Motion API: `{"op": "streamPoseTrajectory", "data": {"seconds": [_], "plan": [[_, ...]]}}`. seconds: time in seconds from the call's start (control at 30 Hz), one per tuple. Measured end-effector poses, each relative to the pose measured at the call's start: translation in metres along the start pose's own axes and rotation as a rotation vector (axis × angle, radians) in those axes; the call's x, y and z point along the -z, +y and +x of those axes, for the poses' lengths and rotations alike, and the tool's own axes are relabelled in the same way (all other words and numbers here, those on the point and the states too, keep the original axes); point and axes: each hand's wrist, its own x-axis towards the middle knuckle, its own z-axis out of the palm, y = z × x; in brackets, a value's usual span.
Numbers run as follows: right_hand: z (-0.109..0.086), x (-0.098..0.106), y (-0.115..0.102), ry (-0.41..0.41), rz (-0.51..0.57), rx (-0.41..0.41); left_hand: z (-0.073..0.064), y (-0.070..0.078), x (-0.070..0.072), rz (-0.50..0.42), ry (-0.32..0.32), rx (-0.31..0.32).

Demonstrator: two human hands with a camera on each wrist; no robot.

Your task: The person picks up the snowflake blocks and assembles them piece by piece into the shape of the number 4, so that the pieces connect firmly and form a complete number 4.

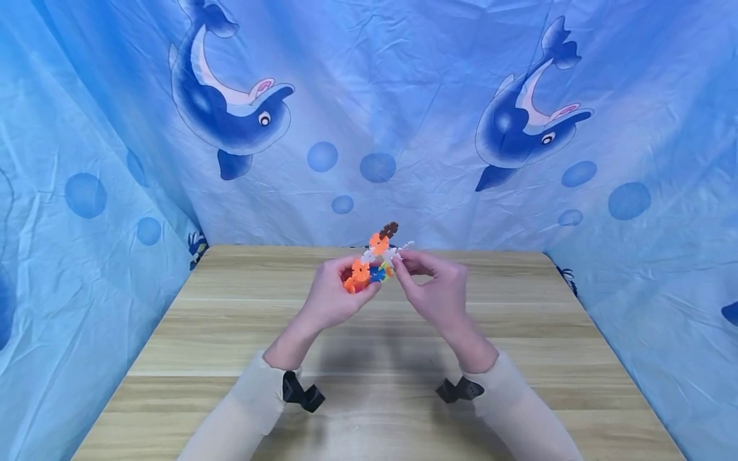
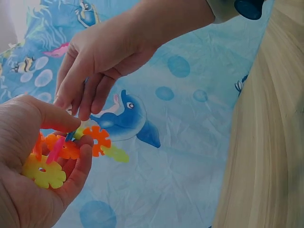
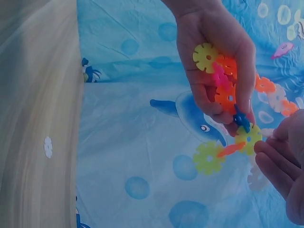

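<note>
A chain of interlocking plastic snowflake discs [image 1: 360,270], in orange, yellow, pink, blue, white and brown, is raised above the table. My left hand [image 1: 334,296] holds its lower part between thumb and curled fingers; a yellow disc [image 2: 43,172] and a pink disc [image 2: 55,150] show by the palm. From the chain's upper part a brown disc [image 1: 389,230] sticks up beyond an orange one. My right hand [image 1: 439,289] pinches a white snowflake disc [image 3: 267,133] at the edge of a yellow disc [image 3: 249,138]. The right fingertips partly hide that white disc.
Beneath the hands lies a wooden table [image 1: 369,410]. One white disc [image 3: 48,147] rests on the tabletop in the right wrist view. A blue curtain [image 1: 426,128] printed with dolphins encloses the back and both sides. Each wrist wears a black camera [image 1: 303,392].
</note>
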Motion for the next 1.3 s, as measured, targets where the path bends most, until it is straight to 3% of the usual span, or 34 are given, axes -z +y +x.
{"op": "streamPoseTrajectory", "data": {"seconds": [0.2,0.37,0.57,0.9,1.13,1.3], "plan": [[-0.003,-0.002,-0.004,-0.012,-0.109,0.073,0.0,-0.002,-0.004,0.047,0.013,-0.045],[-0.004,-0.005,-0.007,-0.022,-0.179,0.117,0.0,-0.004,-0.005,0.016,0.033,-0.04],[-0.003,-0.009,-0.013,-0.016,-0.2,0.047,0.0,-0.008,-0.007,-0.05,0.059,-0.04],[0.003,-0.006,-0.02,-0.071,-0.18,-0.035,-0.001,-0.015,-0.009,-0.105,0.082,-0.108],[0.009,-0.002,-0.009,-0.074,-0.115,0.034,0.002,-0.009,0.001,-0.103,0.077,-0.054],[0.009,-0.001,0.002,-0.045,-0.07,0.058,0.003,-0.009,0.01,-0.149,0.034,0.021]]}}
